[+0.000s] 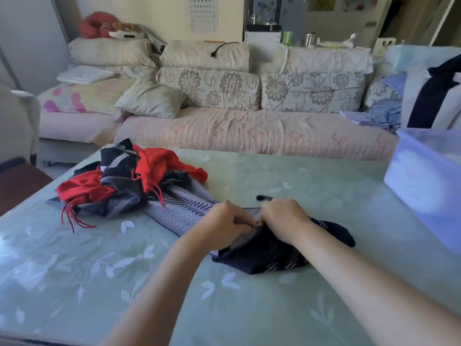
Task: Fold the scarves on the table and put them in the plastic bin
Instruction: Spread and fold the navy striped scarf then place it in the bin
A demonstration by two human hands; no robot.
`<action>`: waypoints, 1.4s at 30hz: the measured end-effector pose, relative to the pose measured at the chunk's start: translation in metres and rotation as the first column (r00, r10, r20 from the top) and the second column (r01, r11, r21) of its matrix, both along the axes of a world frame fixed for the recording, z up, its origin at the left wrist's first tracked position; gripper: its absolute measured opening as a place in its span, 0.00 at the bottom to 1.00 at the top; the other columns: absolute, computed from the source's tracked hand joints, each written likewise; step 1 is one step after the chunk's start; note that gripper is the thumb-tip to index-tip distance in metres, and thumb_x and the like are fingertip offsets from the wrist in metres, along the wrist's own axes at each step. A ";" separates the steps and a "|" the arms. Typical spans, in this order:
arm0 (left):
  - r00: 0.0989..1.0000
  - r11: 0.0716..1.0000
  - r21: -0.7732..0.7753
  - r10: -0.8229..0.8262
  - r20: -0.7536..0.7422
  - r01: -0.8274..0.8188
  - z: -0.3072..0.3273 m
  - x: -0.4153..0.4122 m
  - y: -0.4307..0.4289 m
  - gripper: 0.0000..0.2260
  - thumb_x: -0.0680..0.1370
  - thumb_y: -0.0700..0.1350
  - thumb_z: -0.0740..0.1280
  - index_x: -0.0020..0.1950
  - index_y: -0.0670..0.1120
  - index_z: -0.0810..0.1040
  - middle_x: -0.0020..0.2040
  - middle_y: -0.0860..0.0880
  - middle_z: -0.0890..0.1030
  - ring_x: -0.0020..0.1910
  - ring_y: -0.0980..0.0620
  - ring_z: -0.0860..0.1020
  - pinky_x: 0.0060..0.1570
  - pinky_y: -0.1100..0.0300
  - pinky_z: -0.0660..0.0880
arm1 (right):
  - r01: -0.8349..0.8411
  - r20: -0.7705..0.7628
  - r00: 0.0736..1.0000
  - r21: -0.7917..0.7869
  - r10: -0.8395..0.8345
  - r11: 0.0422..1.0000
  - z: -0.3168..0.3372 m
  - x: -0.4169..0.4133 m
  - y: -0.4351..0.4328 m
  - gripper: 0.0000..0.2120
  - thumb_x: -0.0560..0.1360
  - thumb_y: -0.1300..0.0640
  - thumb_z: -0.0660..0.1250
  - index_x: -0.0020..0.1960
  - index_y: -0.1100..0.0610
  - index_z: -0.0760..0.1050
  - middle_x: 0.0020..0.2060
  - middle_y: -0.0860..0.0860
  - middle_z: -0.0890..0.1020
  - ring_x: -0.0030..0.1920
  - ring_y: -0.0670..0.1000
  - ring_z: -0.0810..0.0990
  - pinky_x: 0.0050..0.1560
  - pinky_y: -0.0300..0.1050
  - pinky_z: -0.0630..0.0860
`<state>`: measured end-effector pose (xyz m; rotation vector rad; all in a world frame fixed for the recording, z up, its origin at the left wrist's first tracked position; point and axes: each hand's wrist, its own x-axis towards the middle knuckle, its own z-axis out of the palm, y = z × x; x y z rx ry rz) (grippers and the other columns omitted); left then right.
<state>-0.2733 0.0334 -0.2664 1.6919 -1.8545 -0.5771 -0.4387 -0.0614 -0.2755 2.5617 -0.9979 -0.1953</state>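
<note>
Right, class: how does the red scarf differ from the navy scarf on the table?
The red scarf lies crumpled in the pile; the navy scarf is spread nearer the person. The red scarf is untouched; the left hand and right hand grip the navy scarf. Red is plain, navy pale-striped. Both lie on the table.

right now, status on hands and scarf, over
Left hand and right hand both gripping navy scarf on table. Red and grey scarf pile at left, unfolded. Plastic bin at right, nothing in the way.
</note>
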 end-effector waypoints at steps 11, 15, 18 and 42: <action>0.889 0.960 0.084 0.213 0.405 -0.268 -0.063 0.090 0.008 0.23 0.74 0.51 0.72 0.69 0.56 0.75 0.65 0.52 0.75 0.66 0.46 0.72 0.65 0.54 0.68 | -0.083 0.278 0.959 0.433 -0.045 0.898 -0.003 0.011 0.030 0.34 0.75 0.50 0.63 0.79 0.47 0.57 0.79 0.54 0.57 0.79 0.55 0.54 0.77 0.53 0.51; 0.891 0.946 -0.078 0.324 0.318 -0.316 -0.072 0.093 0.008 0.04 0.74 0.47 0.73 0.47 0.52 0.84 0.48 0.50 0.82 0.52 0.46 0.79 0.49 0.55 0.75 | -0.082 0.177 0.984 0.469 -0.002 0.879 -0.030 0.028 0.038 0.33 0.77 0.39 0.64 0.78 0.42 0.58 0.79 0.53 0.59 0.77 0.56 0.59 0.76 0.58 0.57; 0.889 0.934 -0.176 0.350 0.295 -0.310 -0.062 0.078 0.009 0.02 0.75 0.47 0.70 0.46 0.51 0.81 0.42 0.48 0.83 0.45 0.43 0.80 0.40 0.55 0.73 | -0.197 0.319 0.947 0.453 0.048 0.869 -0.030 0.030 0.036 0.12 0.75 0.58 0.66 0.58 0.51 0.80 0.57 0.54 0.79 0.60 0.60 0.77 0.57 0.53 0.74; 0.888 0.971 0.026 0.208 0.411 -0.240 -0.039 0.023 0.014 0.12 0.77 0.42 0.65 0.57 0.53 0.82 0.57 0.50 0.81 0.57 0.47 0.77 0.51 0.60 0.72 | 0.037 0.123 0.983 0.584 -0.134 0.811 -0.012 -0.015 0.037 0.40 0.72 0.46 0.68 0.78 0.33 0.51 0.77 0.53 0.59 0.74 0.59 0.65 0.70 0.58 0.67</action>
